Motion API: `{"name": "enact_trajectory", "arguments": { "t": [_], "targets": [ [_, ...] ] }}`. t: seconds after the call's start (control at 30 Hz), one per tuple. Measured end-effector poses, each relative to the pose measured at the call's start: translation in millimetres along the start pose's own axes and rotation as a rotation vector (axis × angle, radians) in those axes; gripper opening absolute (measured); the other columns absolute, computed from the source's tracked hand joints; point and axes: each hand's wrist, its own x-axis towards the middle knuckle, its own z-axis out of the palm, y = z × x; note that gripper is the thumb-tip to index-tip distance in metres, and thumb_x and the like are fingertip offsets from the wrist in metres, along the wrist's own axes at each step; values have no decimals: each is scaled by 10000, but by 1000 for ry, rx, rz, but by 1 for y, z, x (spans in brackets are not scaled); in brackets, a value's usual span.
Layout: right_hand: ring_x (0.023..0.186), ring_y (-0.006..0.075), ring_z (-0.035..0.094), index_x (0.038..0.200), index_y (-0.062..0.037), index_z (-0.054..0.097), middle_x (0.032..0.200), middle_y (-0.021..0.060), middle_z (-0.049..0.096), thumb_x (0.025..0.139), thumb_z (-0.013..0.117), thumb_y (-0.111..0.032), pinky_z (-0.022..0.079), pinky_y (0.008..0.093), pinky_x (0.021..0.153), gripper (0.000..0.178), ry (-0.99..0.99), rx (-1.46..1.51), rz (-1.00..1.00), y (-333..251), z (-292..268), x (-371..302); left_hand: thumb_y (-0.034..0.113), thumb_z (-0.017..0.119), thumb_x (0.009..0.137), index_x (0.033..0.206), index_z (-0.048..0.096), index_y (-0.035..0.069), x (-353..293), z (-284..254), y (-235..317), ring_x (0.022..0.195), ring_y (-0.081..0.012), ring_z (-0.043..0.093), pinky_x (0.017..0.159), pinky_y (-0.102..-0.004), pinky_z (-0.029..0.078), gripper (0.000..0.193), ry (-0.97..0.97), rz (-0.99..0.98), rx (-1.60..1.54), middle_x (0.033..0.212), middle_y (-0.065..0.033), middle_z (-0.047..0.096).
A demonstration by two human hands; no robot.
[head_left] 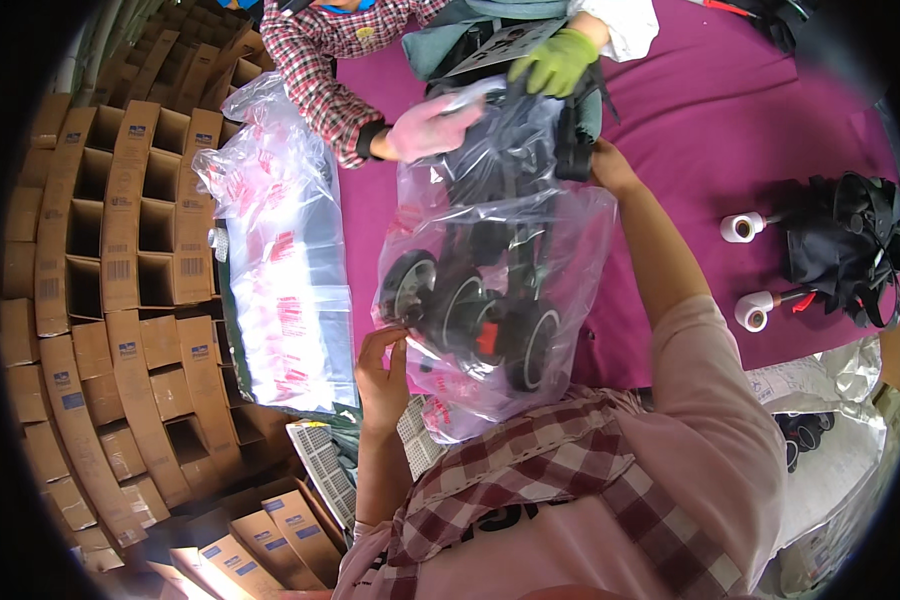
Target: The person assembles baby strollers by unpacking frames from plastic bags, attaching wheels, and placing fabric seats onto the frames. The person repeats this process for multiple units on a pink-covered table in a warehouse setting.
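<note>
A folded stroller (490,235) with black frame, grey-rimmed wheels and a red pedal lies on the purple cloth, its wheel end nearest me inside a clear plastic bag (585,255). At the bag's near left edge, my left hand (380,368) is closed with fingertips pinching the film beside a wheel. My right hand (610,167) reaches to the far right side and is closed at a black rounded part (574,150) of the stroller; its fingertips are partly hidden. Across from me, a co-worker's pink-gloved hand (435,128) and green-gloved hand (558,65) touch the stroller's far end.
A stack of clear bags with red print (295,260) lies left of the stroller. Cardboard boxes (120,215) fill the left side. On the right of the purple cloth (680,100) are a black folded item (840,245) and white-wrapped wheels (742,228). A white sack (830,470) stands below.
</note>
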Motion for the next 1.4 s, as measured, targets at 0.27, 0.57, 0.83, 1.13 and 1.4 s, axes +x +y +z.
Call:
{"name": "enact_trajectory", "arguments": {
  "t": [0.27, 0.57, 0.83, 1.13, 1.4],
  "targets": [
    [809, 120, 630, 953, 5, 674, 859, 60, 687, 844, 656, -34, 507, 281, 749, 117, -219, -400, -106, 36, 40, -74, -27, 627, 853, 1011, 670, -9, 82, 43, 67, 1013, -342, 624, 911, -410, 480, 164, 139, 341, 173, 1146, -185, 636],
    [816, 254, 642, 1367, -33, 451, 1014, 137, 622, 749, 678, 16, 532, 343, 762, 660, -52, -646, -486, 13, -8, -43, 277, 721, 827, 1254, 515, 34, 181, 157, 156, 971, -400, 641, 865, -471, 508, 532, -572, 115, 735, 1155, -190, 597],
    [744, 284, 645, 858, -26, 631, 804, 123, 662, 851, 685, -174, 501, 355, 689, 157, -231, -528, -438, 36, 1, -105, 148, 604, 873, 879, 572, 73, 155, 179, 193, 958, -340, 599, 829, -473, 432, 81, -719, 523, 180, 912, -131, 611],
    [670, 74, 526, 836, -30, 590, 723, -7, 588, 983, 618, -279, 443, 248, 620, 291, -274, 74, 18, 15, -3, -124, 242, 737, 832, 1400, 446, 71, 184, 148, 123, 1153, -343, 561, 952, -461, 453, 661, -294, 221, 698, 1324, -153, 525],
    [721, 62, 515, 878, -23, 596, 789, -19, 575, 974, 632, -231, 427, 241, 655, 232, -360, 19, -7, 27, 2, -116, 222, 635, 908, 1277, 506, 35, 233, 166, 145, 999, -417, 602, 815, -481, 517, 433, -281, 323, 714, 1208, -210, 559]
  ]
}}
